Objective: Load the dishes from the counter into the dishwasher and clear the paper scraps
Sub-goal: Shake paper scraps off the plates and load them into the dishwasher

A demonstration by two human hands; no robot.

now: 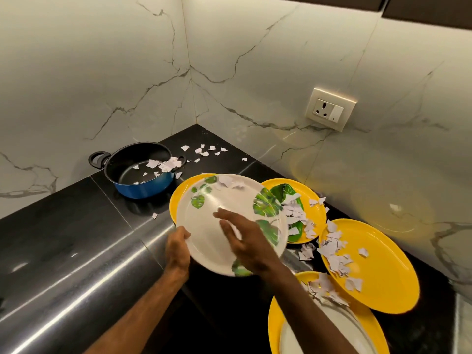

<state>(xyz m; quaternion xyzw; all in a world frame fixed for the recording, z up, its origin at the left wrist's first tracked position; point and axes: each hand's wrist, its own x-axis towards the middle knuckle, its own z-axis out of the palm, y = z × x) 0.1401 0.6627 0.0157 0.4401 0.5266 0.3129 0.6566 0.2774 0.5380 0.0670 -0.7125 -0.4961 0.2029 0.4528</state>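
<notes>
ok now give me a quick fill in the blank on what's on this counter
1. The left hand grips the white plate by its rim, the right hand is open over it, and its print shows green ____.
2. The pot is black inside and ____ outside.
3. The plate at far right is ____.
4. Torn ____ scraps lie on that plate.

Missing words: leaves; blue; yellow; paper
</notes>
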